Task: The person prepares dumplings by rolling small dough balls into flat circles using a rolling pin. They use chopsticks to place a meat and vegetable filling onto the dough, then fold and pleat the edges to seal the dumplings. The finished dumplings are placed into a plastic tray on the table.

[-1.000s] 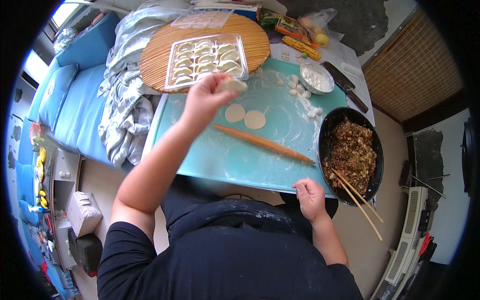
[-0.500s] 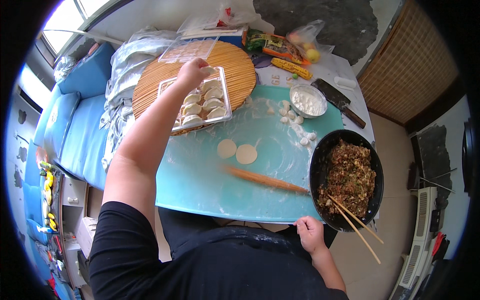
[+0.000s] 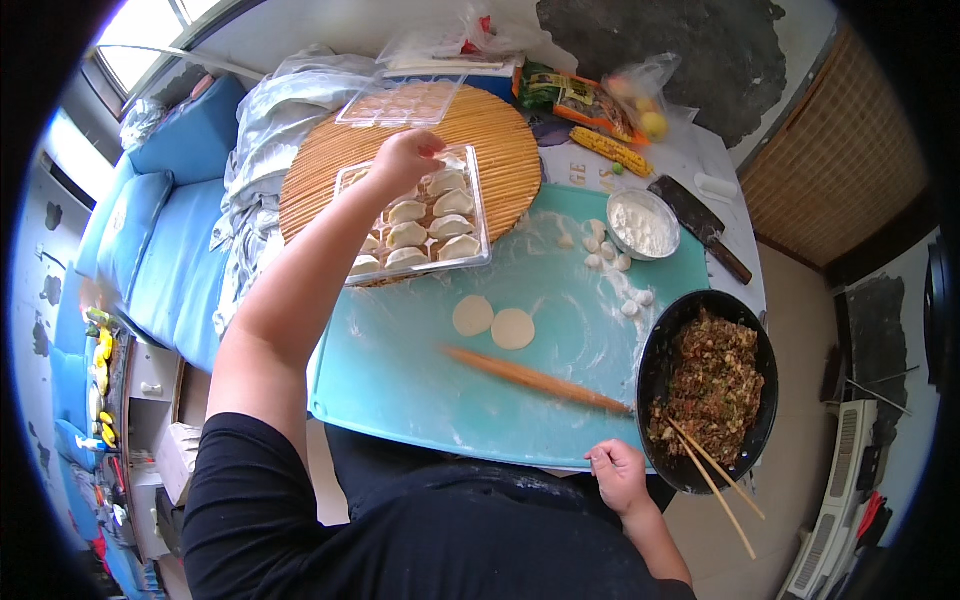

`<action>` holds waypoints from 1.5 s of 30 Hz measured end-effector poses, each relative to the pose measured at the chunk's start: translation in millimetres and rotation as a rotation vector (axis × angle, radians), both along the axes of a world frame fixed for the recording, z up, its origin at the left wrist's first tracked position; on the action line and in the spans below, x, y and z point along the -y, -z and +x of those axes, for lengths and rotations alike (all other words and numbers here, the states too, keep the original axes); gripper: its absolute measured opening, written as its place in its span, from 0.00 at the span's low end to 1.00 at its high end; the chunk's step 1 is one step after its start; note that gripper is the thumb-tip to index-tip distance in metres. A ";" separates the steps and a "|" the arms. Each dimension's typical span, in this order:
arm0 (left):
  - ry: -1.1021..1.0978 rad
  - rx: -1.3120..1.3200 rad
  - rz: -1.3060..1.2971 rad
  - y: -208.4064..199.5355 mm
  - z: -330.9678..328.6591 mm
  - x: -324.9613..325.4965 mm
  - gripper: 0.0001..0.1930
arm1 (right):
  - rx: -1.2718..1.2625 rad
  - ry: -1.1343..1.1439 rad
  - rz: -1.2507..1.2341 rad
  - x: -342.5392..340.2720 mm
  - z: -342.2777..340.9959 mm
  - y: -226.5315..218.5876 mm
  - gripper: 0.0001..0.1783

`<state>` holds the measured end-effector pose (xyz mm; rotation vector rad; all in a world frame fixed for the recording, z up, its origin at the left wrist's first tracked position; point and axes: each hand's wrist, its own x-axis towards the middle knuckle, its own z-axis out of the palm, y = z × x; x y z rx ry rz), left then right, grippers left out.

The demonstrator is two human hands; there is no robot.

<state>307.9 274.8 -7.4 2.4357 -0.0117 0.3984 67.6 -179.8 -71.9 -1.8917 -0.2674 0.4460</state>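
Observation:
My left hand (image 3: 408, 160) is at the far side of a clear plastic tray (image 3: 486, 225) holding rows of dumplings (image 3: 452, 203). Its fingers are closed on a pale dumpling (image 3: 453, 161) low in the far row, partly hidden by them. My right hand (image 3: 617, 474) rests loosely fisted at the table's near edge, with nothing visible in it. Two round dough wrappers (image 3: 513, 328) lie on the floured turquoise mat (image 3: 400, 400). Nearer me is a wooden rolling pin (image 3: 540, 380). To the right, a black pan (image 3: 652, 375) contains minced filling (image 3: 715, 385) and a pair of chopsticks (image 3: 715, 475).
The tray stands on a round slatted board (image 3: 510, 130), with another clear tray (image 3: 400, 102) behind it. A bowl of flour (image 3: 642, 224), dough pieces (image 3: 594, 245) and a cleaver (image 3: 700, 225) are at the right. Farther back lie corn (image 3: 610, 150) and bagged food (image 3: 590, 105).
My left hand has lowered the dumpling into the far part of the tray. My right hand stays at the near edge. The whole view has shifted slightly.

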 end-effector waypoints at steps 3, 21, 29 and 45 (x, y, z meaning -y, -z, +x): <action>-0.191 0.130 -0.382 -1.4 15.1 -20.0 0.13 | -0.006 -0.011 0.024 -11.2 8.1 -6.1 0.08; -0.718 -0.256 -1.169 32.1 100.5 -131.0 0.12 | -0.164 -0.070 0.220 -136.8 114.7 -58.2 0.10; -0.671 -0.375 -1.185 31.9 99.1 -131.0 0.12 | -0.117 -0.080 -0.010 -210.1 171.5 -66.8 0.17; -0.387 0.291 -1.569 -33.9 -28.0 -141.2 0.16 | -0.685 0.096 0.654 -240.1 168.3 -79.6 0.04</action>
